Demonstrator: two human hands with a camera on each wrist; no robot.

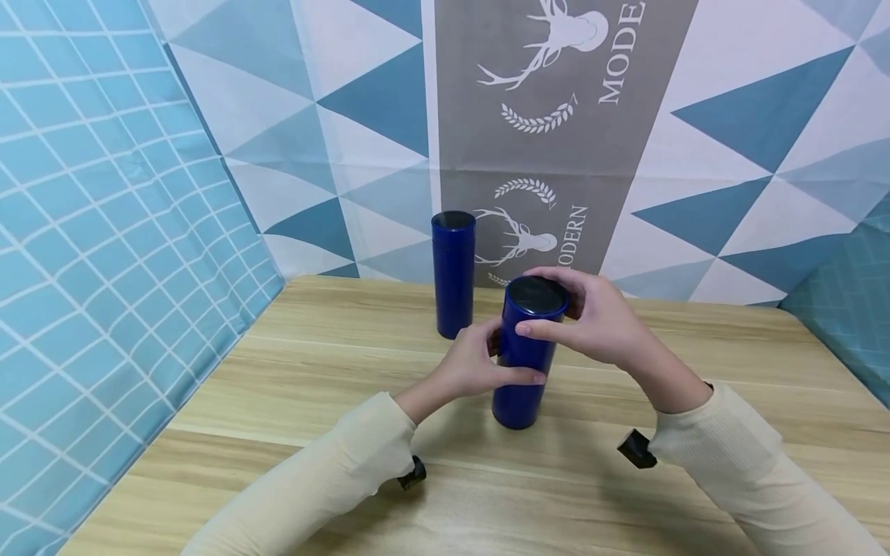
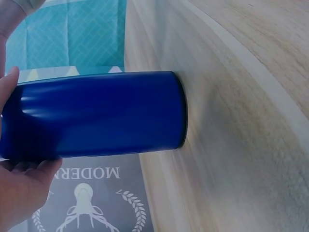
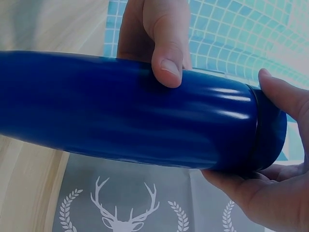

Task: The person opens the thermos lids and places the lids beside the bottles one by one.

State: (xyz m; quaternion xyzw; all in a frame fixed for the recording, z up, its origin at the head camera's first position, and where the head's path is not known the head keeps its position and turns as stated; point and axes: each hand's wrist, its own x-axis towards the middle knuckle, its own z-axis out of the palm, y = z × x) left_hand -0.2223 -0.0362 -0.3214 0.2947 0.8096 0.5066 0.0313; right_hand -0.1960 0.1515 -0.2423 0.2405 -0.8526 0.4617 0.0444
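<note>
A dark blue vacuum flask (image 1: pixel 526 354) with a black-topped lid (image 1: pixel 537 295) stands nearly upright, its base right at the wooden table. My left hand (image 1: pixel 474 361) grips its body from the left, thumb laid across the front. Higher up, my right hand (image 1: pixel 603 320) curls round the lid end from the right. In the right wrist view, a thin seam separates the lid (image 3: pixel 273 128) from the body, and the right thumb and fingers hold the lid there. Behind and to the left is a second, matching blue flask (image 1: pixel 453 286), upright and untouched.
Pale wood-grain table (image 1: pixel 313 371) runs under both flasks. A patterned cloth backdrop (image 1: pixel 375 139) with triangles and deer heads hangs at the back, and blue grid cloth (image 1: pixel 104 270) lines the left. Black wrist devices (image 1: pixel 636 449) show under the sleeves.
</note>
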